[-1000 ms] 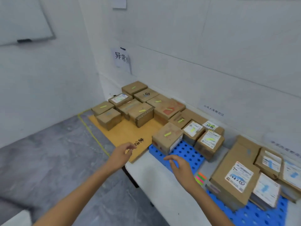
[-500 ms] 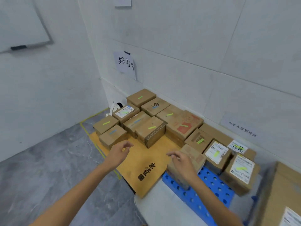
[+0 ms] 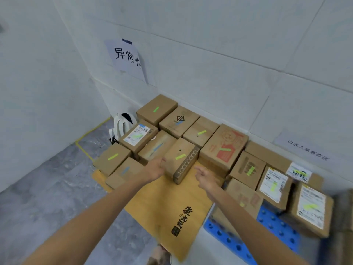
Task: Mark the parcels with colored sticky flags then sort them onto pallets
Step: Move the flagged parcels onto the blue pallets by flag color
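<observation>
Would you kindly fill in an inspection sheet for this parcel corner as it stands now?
Surface: brown cardboard sheet on grey floor; blue pallet beside it.
Job's things: flagged parcels packed on both; ring-patterned box carries a green flag.
Clutter: white backpack in the corner.
Hands: left hand open at that box's near side, contact unclear; right hand open, apart from it.
Cables: nothing seen.
Surroundings: white tiled walls, paper sign, yellow floor tape.
</observation>
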